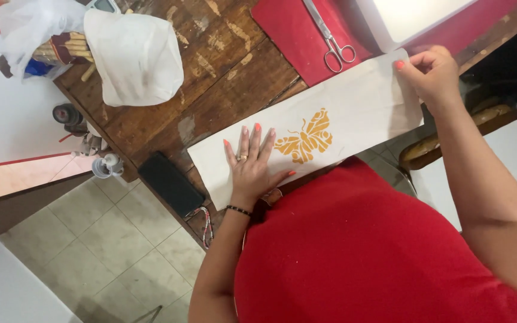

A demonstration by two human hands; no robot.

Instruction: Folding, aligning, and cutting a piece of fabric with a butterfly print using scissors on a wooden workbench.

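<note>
The cream cloth strip (342, 113) looks matt and finely woven, its yellow butterfly print (306, 141) flat and opaque. The counter (222, 66) is dark wood, rough, with the finish worn off in pale patches. The scissors (330, 37) are bright polished metal, lying on smooth red fabric (288, 33). The white bag (136, 57) is soft, creased cloth; the black case (170, 184) is matt.

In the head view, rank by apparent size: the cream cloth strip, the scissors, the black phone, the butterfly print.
1. Cream cloth strip, clearly largest.
2. Black phone.
3. Scissors and butterfly print look similar; not ranked apart.
</note>
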